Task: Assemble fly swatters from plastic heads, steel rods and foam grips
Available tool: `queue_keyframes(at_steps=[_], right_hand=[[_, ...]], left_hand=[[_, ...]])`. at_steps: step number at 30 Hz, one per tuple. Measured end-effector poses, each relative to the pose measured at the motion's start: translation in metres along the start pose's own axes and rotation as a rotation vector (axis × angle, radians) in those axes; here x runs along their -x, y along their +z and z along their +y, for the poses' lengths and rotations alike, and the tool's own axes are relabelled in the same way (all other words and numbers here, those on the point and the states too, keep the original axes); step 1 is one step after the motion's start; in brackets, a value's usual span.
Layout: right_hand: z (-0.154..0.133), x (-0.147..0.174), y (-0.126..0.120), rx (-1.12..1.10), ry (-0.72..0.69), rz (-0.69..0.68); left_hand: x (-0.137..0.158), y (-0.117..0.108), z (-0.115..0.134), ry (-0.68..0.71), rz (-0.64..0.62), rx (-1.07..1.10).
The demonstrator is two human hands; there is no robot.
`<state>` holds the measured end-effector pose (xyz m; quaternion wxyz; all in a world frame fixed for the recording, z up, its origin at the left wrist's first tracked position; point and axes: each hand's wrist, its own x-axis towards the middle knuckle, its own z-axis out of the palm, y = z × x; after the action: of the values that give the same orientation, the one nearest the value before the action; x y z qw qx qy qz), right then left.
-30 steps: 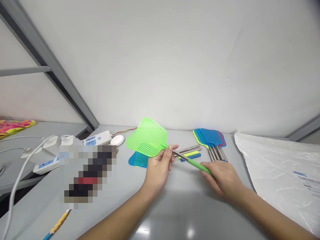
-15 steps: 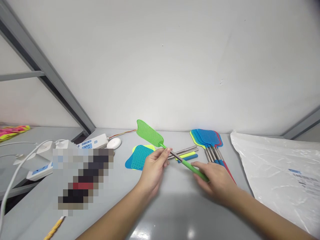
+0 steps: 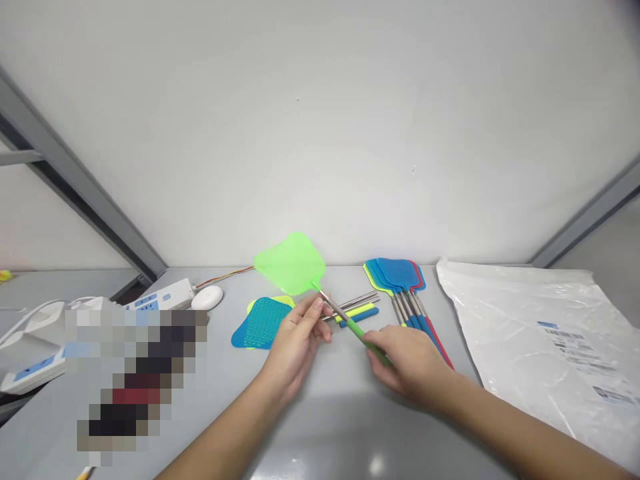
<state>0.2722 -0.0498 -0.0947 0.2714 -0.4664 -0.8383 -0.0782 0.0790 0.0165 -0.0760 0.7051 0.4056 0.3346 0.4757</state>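
A green fly swatter (image 3: 293, 263) is held up at a slant, its broad face turned toward me and its metal shaft running down to a green grip. My right hand (image 3: 407, 360) is closed around that grip. Beside the shaft is my left hand (image 3: 300, 340), fingers loosely curled and apart from the thumb; its fingertips are near or touching the metal but not wrapped around it. Behind my left hand lie a blue swatter head (image 3: 263, 323) and a yellow one (image 3: 287, 301), partly hidden. Metal rods (image 3: 357, 303), a yellow grip (image 3: 356, 312) and a blue grip (image 3: 363, 317) lie beyond the green swatter.
Several assembled swatters (image 3: 400, 275), blue, yellow and red, lie stacked right of centre. A white plastic mailer bag (image 3: 520, 333) covers the right side. At left are power strips (image 3: 170, 293) with cables, a round white object (image 3: 207, 297) and a pixelated patch. A wall closes the back.
The green swatter has turned about its shaft, so its face now shows broad instead of edge-on. My left hand's thumb has come off the shaft. The view has shifted to the right.
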Motion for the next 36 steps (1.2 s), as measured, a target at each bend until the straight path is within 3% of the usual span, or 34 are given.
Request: queue_keyframes(at_steps=[4,8,14,20,23,29,36], right_hand=[[0.012,-0.006,-0.010,0.013,0.064,0.082],[0.024,-0.010,-0.030,0.162,0.156,0.057],[0.026,-0.009,-0.065,0.382,0.135,-0.207],[0.028,0.006,-0.092,0.413,0.296,-0.357],[0.029,0.019,-0.087,0.465,0.406,-0.362],[0.029,0.035,-0.053,0.508,0.560,-0.352],[0.028,0.040,-0.040,0.523,0.553,-0.335]], left_hand=[[0.008,0.003,0.000,-0.104,-0.209,-0.106],[0.013,0.004,-0.004,-0.099,-0.301,-0.273],[0.009,-0.001,-0.002,-0.009,-0.257,-0.359],[0.008,-0.003,-0.002,0.045,-0.244,-0.448],[0.009,-0.002,-0.003,0.081,-0.259,-0.526],[0.007,-0.003,-0.003,0.162,-0.238,-0.675],[0.005,-0.006,-0.005,0.205,-0.231,-0.756]])
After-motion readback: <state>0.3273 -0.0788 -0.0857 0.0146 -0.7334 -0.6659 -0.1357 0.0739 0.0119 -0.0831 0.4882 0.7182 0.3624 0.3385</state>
